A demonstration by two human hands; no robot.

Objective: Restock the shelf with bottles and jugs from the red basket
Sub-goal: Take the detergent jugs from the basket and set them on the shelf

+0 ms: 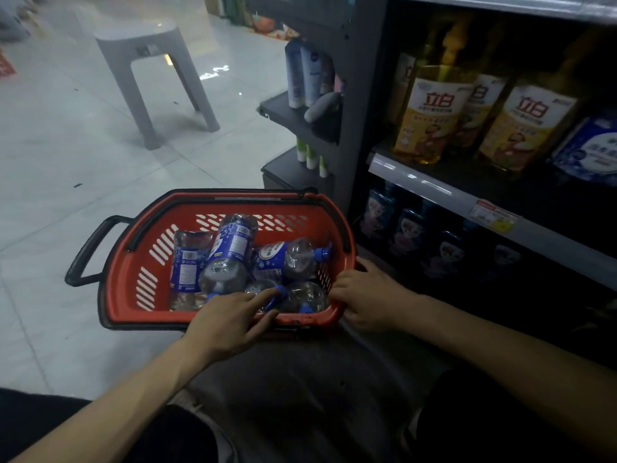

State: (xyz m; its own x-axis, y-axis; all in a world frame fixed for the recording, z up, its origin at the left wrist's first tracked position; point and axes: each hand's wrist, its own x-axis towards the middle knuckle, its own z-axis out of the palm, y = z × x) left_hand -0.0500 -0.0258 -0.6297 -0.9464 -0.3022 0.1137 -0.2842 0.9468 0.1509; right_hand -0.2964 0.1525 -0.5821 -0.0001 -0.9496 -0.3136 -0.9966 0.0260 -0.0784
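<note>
Through the head camera I see both hands at the near edge of the red basket (150, 262). It sits on the pale tiled floor in the lower middle of the frame, just left of the shelf (434, 190). The left hand (230, 317) reaches over the near rim with its fingers almost straight and slightly spread. Its forefinger lies against the blue cap (279, 291) of one bottle, and it grips nothing. The right hand (364, 295) is curled over the basket's near right corner, fingers hooked inside the rim and holding it.

The only writing I can read is 立白, in red on the white-and-yellow labels of the yellow jugs (430, 118) at the upper right. Their smaller print is too blurred. A red and yellow price tag (494, 215) on the grey shelf edge is unreadable, as are the white panels on the bottles' blue wraps.

The bottles (230, 252) are clear plastic with blue labels and blue caps. They lie on their sides, heaped across one another; one on top lies diagonally, and one beside it points its cap right. The basket has slotted red walls and a black pull handle (90, 252) jutting out to the left. Dark blue jugs (410, 235) stand in shadow on the lower shelf.
</note>
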